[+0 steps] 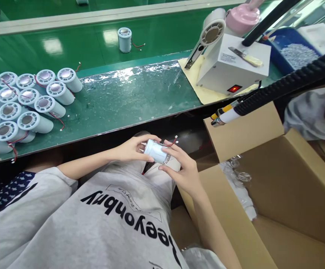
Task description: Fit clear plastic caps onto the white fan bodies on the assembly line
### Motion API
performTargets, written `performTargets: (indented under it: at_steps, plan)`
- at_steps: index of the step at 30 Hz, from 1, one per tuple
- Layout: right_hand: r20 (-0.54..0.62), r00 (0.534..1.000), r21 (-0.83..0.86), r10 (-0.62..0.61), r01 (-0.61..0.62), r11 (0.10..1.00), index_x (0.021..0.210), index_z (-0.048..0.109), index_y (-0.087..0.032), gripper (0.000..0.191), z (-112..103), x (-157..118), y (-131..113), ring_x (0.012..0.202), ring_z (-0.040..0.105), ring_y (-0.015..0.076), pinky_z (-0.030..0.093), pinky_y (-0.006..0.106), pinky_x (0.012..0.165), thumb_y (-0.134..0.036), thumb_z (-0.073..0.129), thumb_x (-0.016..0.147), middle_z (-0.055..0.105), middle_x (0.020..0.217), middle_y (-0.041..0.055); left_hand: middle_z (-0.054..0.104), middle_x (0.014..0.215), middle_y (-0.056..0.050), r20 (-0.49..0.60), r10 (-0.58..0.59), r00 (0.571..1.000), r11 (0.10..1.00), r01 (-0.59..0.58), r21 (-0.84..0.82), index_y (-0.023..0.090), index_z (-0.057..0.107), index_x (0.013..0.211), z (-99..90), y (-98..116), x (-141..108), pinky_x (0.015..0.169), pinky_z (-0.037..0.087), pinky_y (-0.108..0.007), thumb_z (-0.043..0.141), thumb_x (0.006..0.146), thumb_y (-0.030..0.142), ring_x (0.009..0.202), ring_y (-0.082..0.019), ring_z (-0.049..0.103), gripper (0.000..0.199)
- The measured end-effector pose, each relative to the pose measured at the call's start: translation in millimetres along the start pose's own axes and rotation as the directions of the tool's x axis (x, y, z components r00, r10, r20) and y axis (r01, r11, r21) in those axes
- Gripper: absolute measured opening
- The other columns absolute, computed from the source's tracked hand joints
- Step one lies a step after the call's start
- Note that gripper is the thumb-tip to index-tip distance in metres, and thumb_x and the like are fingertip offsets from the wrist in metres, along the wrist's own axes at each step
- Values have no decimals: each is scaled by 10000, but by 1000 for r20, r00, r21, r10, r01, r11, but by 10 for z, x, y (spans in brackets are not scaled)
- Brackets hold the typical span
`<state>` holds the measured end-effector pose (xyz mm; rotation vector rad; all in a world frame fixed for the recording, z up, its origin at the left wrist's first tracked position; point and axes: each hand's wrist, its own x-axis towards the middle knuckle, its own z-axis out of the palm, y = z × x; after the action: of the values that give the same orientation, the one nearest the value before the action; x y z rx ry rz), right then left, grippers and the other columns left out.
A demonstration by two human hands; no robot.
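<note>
- Left hand point(136, 148): thumb and fingers closed around one end of the light-blue cylindrical unit point(154, 151).
- Right hand point(183, 164): thumb and fingers pinching the other end (clear rim there).
- Unit is tilted, between both hands, above the lap; red wire lead point(174, 142) with white connector sticks out near the right fingers.
- Bench point(140, 97), beyond the hands: cluster of similar light-blue units point(26, 101) at left, vented ends showing, wires attached.
- Single unit point(124, 40) upright on the green surface point(86, 48) behind.
- White machine box point(232, 67) at right, red switch point(234, 89) lit, knife point(246, 56) on top.
- Open cardboard box point(293, 186) right of the right hand, clear plastic parts point(239, 179) inside.
</note>
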<state>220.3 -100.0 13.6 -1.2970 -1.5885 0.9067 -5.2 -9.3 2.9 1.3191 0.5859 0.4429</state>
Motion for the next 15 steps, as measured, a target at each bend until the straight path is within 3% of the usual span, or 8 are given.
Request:
performTargets:
  at_steps: [4, 11, 15]
  plan:
    - [23, 999, 1, -39, 39, 999, 1253, 738, -323, 411, -17, -105, 29, 1290, 684, 304, 607, 467, 1064, -269, 854, 862, 708, 1398, 71, 624, 1411, -152, 37, -12, 999, 1000, 13, -22, 226, 611, 1420, -5, -12, -20, 855, 600, -352, 884, 755, 392, 1051, -230, 701, 737]
    - [43, 991, 192, 128, -134, 972, 1171, 729, -288, 428, -15, -142, 6, 1073, 753, 238, 685, 395, 931, -414, 906, 803, 753, 1235, 60, 607, 1508, -132, 132, 109, 985, 988, -122, 92, 284, 630, 1445, -40, 65, -45, 1051, 563, -424, 899, 755, 293, 1341, -307, 615, 741]
    - [62, 974, 258, 220, -228, 939, 1155, 725, -290, 467, -9, -123, -38, 1018, 764, 234, 691, 382, 899, -451, 926, 765, 757, 1181, 55, 591, 1538, -130, 151, 125, 981, 983, -144, 117, 289, 628, 1450, -45, 95, -56, 1095, 549, -446, 890, 771, 287, 1397, -316, 588, 728]
